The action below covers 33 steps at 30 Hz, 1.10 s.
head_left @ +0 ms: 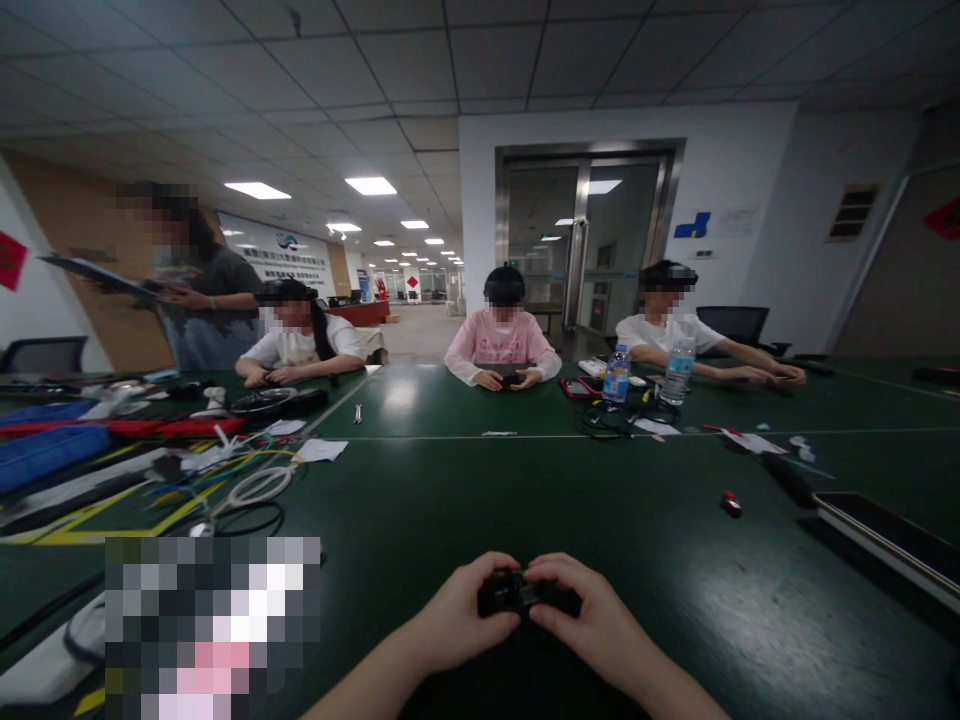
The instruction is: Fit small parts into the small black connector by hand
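Note:
Both my hands rest low at the near edge of a dark green table (525, 480). My left hand (459, 615) and my right hand (592, 620) curl together round a small black object (517, 592) held between the fingertips. I cannot make out what the object is. Each hand's fingers are bent and pressed onto it from its own side.
Three people sit across the table and one stands at the far left. Two water bottles (616, 374) and black cables (600, 420) lie in front of them. Coloured wires and tools (225, 470) clutter the left. A small red item (730, 503) and a flat dark device (885, 530) lie right.

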Each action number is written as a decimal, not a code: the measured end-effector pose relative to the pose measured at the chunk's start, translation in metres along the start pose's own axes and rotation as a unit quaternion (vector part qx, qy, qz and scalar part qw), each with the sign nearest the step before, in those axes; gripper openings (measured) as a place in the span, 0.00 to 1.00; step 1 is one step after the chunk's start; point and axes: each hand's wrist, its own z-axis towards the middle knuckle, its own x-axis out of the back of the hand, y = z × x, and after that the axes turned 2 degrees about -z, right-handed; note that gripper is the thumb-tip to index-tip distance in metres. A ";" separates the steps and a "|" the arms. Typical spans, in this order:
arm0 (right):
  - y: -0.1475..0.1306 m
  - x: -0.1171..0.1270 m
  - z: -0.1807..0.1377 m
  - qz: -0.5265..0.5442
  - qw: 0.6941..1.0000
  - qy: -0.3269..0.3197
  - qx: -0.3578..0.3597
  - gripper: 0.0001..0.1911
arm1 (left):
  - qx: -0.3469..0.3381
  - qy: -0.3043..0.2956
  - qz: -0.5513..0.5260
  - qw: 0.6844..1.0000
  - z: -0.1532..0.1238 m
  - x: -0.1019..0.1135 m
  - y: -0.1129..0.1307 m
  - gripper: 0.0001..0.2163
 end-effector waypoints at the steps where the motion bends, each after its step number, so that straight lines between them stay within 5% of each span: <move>1: 0.000 0.000 0.000 0.001 1.000 -0.001 0.000 0.13 | 0.001 -0.001 0.001 1.000 0.000 0.000 -0.001 0.20; 33: -0.003 0.002 0.000 -0.019 1.000 0.003 -0.011 0.15 | 0.009 -0.002 -0.017 1.000 -0.001 0.002 0.002 0.21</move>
